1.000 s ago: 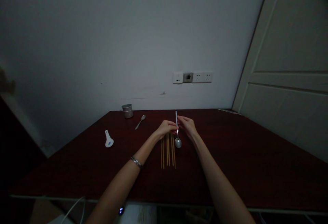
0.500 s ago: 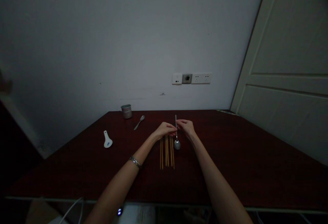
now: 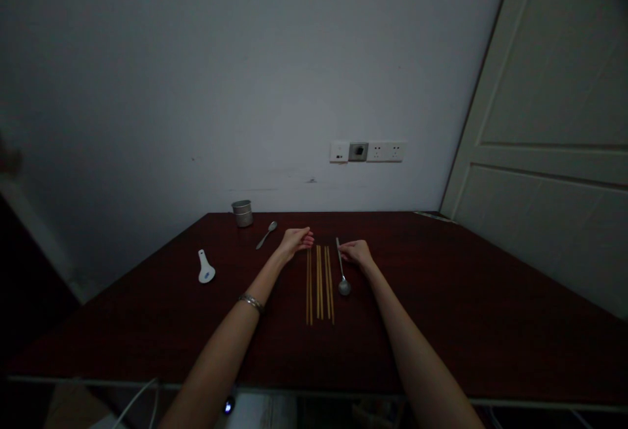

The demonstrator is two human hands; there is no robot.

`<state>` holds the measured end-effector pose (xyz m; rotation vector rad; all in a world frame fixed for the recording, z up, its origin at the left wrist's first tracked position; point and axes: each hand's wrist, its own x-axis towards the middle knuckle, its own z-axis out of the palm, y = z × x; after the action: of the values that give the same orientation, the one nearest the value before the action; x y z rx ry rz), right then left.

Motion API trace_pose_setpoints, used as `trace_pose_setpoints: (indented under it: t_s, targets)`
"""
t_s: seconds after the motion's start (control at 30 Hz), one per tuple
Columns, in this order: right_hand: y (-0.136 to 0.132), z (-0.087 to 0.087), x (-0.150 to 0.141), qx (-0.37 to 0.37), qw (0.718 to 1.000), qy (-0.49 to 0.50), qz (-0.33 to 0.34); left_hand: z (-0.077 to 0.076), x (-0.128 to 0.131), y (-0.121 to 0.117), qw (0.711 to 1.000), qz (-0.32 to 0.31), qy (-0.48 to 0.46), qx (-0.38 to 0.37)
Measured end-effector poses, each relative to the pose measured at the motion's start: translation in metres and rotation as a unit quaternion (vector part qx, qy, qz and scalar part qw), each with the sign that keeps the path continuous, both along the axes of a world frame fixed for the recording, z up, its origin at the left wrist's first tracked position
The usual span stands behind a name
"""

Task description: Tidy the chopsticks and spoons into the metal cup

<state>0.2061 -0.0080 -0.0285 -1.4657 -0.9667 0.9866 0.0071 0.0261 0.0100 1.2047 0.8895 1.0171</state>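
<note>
My right hand (image 3: pixel 358 252) pinches the handle of a long metal spoon (image 3: pixel 344 286), whose bowl points toward me. To its left, several wooden chopsticks (image 3: pixel 320 285) lie lengthwise on the table, side by side with small gaps. My left hand (image 3: pixel 296 239) hovers by the far end of the leftmost chopsticks. Its fingers are curled together, and nothing shows in them. Farther left, a smaller metal spoon (image 3: pixel 266 235) lies at a slant.
A white ceramic spoon (image 3: pixel 207 272) lies on the left of the dark red table (image 3: pixel 466 311). Behind it, near the wall, stands a metal cup (image 3: pixel 242 214). Wall sockets (image 3: pixel 386 152) sit above the back edge, and a pale door (image 3: pixel 549 115) rises at the right.
My left hand has come off the long spoon and moved left, uncovering the chopsticks' far ends. The spoon, in my right hand, has shifted slightly toward me and right.
</note>
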Motion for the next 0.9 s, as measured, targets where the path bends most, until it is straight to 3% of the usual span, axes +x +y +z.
trace_pose_setpoints:
  t_s: [0.5,0.9]
  targets:
    - [0.0,-0.005,-0.004,-0.013,0.979,-0.205,-0.014,-0.007,-0.024,0.009,0.996,0.052,-0.031,-0.065]
    - [-0.007,-0.004,-0.009,0.029,0.98,-0.197,-0.008,-0.014,-0.029,0.013,0.995,0.055,-0.029,-0.078]
